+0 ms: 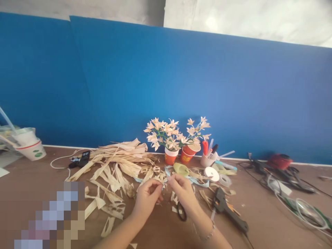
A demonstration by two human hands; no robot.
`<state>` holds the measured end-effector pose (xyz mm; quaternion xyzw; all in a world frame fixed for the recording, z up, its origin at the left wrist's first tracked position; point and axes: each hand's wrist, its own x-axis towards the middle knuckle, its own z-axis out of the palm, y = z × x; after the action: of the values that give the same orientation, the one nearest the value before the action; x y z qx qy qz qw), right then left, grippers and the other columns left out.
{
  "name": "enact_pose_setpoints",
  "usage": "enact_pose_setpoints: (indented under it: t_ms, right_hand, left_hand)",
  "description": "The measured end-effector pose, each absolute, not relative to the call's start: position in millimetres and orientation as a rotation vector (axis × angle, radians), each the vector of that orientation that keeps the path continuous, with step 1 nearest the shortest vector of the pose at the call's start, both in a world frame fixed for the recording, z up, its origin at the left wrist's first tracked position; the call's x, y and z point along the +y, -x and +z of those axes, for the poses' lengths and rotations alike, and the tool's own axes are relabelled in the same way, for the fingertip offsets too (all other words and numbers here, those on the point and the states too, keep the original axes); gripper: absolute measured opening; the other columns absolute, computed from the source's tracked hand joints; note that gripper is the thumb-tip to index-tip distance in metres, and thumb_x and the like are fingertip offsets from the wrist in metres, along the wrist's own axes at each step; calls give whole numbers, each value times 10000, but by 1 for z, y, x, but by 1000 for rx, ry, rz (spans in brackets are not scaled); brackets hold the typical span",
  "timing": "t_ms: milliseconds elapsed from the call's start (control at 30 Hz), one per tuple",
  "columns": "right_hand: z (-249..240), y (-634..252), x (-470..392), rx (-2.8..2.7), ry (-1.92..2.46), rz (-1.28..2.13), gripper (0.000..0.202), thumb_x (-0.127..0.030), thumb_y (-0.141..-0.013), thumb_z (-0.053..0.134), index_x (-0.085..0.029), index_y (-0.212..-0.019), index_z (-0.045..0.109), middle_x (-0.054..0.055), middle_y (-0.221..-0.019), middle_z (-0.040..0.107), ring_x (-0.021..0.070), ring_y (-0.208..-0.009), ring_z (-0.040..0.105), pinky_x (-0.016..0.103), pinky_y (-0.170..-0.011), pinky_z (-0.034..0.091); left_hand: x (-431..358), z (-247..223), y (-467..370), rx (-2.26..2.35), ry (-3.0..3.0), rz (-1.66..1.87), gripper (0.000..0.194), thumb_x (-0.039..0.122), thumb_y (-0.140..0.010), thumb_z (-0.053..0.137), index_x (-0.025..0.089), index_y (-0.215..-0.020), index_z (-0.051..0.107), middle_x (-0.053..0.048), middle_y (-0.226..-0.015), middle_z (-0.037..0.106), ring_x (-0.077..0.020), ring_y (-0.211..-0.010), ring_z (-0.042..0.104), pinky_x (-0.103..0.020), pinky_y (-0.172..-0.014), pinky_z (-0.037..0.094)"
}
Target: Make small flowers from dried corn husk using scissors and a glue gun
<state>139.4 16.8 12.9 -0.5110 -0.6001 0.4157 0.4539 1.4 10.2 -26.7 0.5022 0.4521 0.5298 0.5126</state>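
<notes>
My left hand (147, 196) and my right hand (183, 191) are close together over the middle of the table, fingertips pinched. Something thin and partly light blue shows between them; its kind is too small to tell. Below my right wrist lies a black loop (182, 211) that looks like a scissors handle. Pale dry husk strips (116, 173) spread left of my hands. Just beyond them lie a yellow-green roll (181, 169) and light blue strips (201, 182). A black glue gun (228, 209) rests right of my right forearm.
Pale flowers (166, 131) stand in red paper cups (171, 158) by the blue partition (181, 79). A pen cup (206, 160), a white spool (211, 174) and clear tape (225, 180) sit nearby. Cables (298, 211) tangle at right; a white cup (32, 150) stands far left.
</notes>
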Motion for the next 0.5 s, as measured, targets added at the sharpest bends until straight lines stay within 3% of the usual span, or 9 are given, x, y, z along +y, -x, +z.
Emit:
enact_pose_setpoints:
  t_ms: [267,500]
  right_hand:
    - [16,-139,18,-1300,1295,1322,222,-351,-638,613,-177,-554,504,-57,-478,431,93,-490,359,233,-505,262]
    - [22,-145,16,-1192,1226,1464,101,-252,-633,585,-171,-582,555,-35,-534,524,101,-538,427,221,-545,312]
  left_hand:
    - [8,-27,-2,1090,-1195,1302,135,311,-702,623,182,-698,584,49,-528,562,-113,-425,561,-198,-418,439]
    - [7,-26,-1,1045,-1231,1284,124,302,-734,607,182,-709,591,43,-539,569,-113,-436,572,-203,-434,455]
